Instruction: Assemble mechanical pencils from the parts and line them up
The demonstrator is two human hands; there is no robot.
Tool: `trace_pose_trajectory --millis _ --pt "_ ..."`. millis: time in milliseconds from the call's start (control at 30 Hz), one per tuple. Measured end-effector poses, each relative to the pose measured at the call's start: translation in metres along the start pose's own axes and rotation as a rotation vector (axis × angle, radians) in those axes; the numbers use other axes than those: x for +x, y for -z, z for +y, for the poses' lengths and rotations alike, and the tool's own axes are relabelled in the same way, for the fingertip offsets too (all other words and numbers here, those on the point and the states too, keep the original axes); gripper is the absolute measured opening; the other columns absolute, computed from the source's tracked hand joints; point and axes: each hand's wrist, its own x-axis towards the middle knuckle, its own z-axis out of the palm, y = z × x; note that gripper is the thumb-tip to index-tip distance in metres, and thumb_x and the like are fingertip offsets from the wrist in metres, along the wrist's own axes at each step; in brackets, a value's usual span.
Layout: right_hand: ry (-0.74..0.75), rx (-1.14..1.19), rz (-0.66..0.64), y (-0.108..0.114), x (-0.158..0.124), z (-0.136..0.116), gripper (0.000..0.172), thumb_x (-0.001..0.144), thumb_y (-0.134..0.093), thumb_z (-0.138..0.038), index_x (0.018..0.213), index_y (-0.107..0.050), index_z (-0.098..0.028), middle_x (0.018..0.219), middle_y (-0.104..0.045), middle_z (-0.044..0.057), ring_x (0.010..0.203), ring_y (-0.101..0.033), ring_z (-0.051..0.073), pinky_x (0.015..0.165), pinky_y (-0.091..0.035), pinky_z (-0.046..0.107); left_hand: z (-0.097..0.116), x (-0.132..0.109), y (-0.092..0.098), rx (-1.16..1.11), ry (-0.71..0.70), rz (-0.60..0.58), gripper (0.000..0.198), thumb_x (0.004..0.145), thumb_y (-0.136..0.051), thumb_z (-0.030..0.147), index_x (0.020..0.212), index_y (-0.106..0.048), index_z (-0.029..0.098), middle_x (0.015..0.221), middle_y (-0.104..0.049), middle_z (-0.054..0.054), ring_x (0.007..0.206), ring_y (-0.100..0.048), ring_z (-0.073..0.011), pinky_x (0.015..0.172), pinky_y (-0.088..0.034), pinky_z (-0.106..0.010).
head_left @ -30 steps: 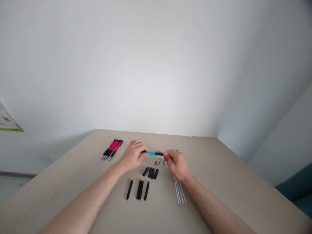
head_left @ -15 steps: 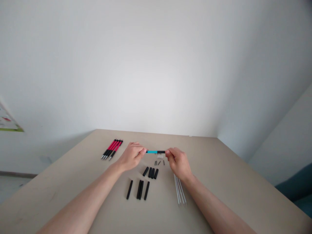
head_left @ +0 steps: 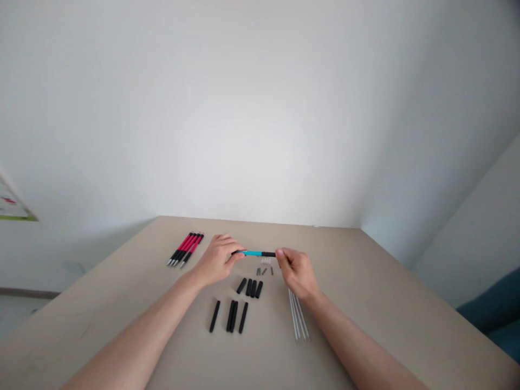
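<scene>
A blue and black pen [head_left: 254,253] is held level above the table between my two hands. My left hand [head_left: 219,259] pinches its left end, with the thumb below and the fingers over it. My right hand [head_left: 297,269] is closed around the black right end, whose tip is hidden in the fingers. Beneath the pen lie small clear plastic pieces [head_left: 265,261] and several tiny springs [head_left: 264,271]. Closer in are short black tubes [head_left: 254,288] and longer black tubes [head_left: 232,316]. White pen refills [head_left: 297,317] lie below my right wrist.
Several red and black pens [head_left: 187,249] lie side by side at the back left of the beige table [head_left: 357,271]. A wall [head_left: 260,135] stands behind the table. Dark blue fabric [head_left: 493,306] shows at the right edge.
My left fingers have loosened and opened a little around the pen's left end, so more of its black end shows. My right hand keeps its hold.
</scene>
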Motion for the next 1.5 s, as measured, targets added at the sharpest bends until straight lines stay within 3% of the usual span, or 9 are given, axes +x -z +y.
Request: trace_pose_trajectory --millis 300,433,600,700,767,1000,1200,1333,1500 --pt "-0.086 0.160 -0.029 -0.004 -0.002 0.003 0.047 0.091 -0.034 -0.047 0.053 -0.028 -0.020 0.047 -0.027 -0.005 0.045 -0.028 0.009 0.043 -0.022 0.022 0.001 0.001 0.002 -0.002 -0.038 0.104 0.020 0.090 -0.049 0.025 0.085 -0.066 0.018 0.078 -0.065 -0.004 0.078 -0.054 -0.0166 0.078 -0.037 -0.032" --pt "-0.050 0.147 0.008 -0.003 -0.002 0.002 0.047 0.093 -0.033 -0.045 0.054 -0.038 -0.019 0.049 -0.037 -0.003 0.047 -0.036 0.010 0.046 -0.028 0.021 0.001 0.002 0.001 -0.103 0.144 0.175 0.018 0.086 -0.053 0.031 0.083 -0.066 0.018 0.079 -0.066 -0.004 0.078 -0.055 -0.0173 0.076 -0.039 -0.031" --pt "0.058 0.066 -0.031 0.001 -0.001 -0.002 0.039 0.093 -0.036 -0.037 0.063 -0.052 -0.017 0.059 -0.054 0.001 0.056 -0.048 0.012 0.054 -0.033 0.023 -0.002 0.007 -0.006 -0.680 0.503 0.273 0.022 0.077 -0.064 0.036 0.084 -0.060 0.015 0.069 -0.063 -0.002 0.066 -0.059 -0.0158 0.066 -0.046 -0.030" --pt "0.112 0.001 -0.033 0.002 0.000 -0.003 0.028 0.090 -0.043 -0.033 0.072 -0.058 -0.017 0.066 -0.059 0.002 0.062 -0.051 0.014 0.057 -0.034 0.023 0.004 0.009 -0.008 -1.102 0.577 0.306 0.029 0.074 -0.068 0.037 0.087 -0.056 0.014 0.067 -0.064 -0.002 0.061 -0.062 -0.0159 0.062 -0.049 -0.030" --pt "0.120 -0.020 -0.034 0.002 0.001 -0.003 0.023 0.089 -0.045 -0.030 0.075 -0.059 -0.017 0.068 -0.060 0.003 0.064 -0.052 0.014 0.058 -0.035 0.023 0.007 0.010 -0.007 -1.233 0.588 0.315 0.030 0.072 -0.071 0.034 0.086 -0.056 0.013 0.069 -0.066 -0.004 0.062 -0.063 -0.0164 0.061 -0.051 -0.030" --pt "0.114 -0.054 -0.077 0.000 0.001 0.000 0.033 0.091 -0.045 -0.038 0.069 -0.059 -0.017 0.065 -0.060 0.003 0.062 -0.053 0.014 0.058 -0.034 0.023 0.010 0.010 -0.008 -1.268 0.591 0.354 0.025 0.069 -0.075 0.029 0.080 -0.059 0.013 0.073 -0.066 -0.003 0.069 -0.065 -0.0163 0.067 -0.055 -0.032" --pt "0.105 -0.029 -0.058 0.000 0.000 -0.001 0.045 0.094 -0.036 -0.040 0.058 -0.052 -0.017 0.051 -0.048 -0.001 0.049 -0.043 0.011 0.051 -0.029 0.023 0.017 0.012 -0.004 -1.274 0.560 0.394 0.028 0.065 -0.077 0.030 0.077 -0.060 0.012 0.077 -0.069 -0.006 0.076 -0.067 -0.0213 0.074 -0.055 -0.038" --pt "0.056 0.034 -0.142 -0.003 -0.004 -0.004 0.050 0.093 -0.034 -0.044 0.056 -0.052 -0.017 0.046 -0.042 -0.003 0.044 -0.040 0.009 0.046 -0.026 0.021 0.021 0.013 -0.003 -1.293 0.532 0.408 0.028 0.068 -0.076 0.030 0.079 -0.058 0.012 0.079 -0.070 -0.008 0.080 -0.067 -0.0235 0.075 -0.055 -0.039" --pt "0.085 0.075 -0.286 -0.004 -0.005 -0.008 0.048 0.095 -0.033 -0.038 0.063 -0.062 -0.017 0.050 -0.053 -0.001 0.050 -0.050 0.011 0.053 -0.033 0.022 0.023 0.013 -0.006 -1.318 0.581 0.453 0.038 0.072 -0.072 0.030 0.099 -0.050 0.017 0.076 -0.069 -0.002 0.072 -0.068 -0.0198 0.069 -0.055 -0.037"
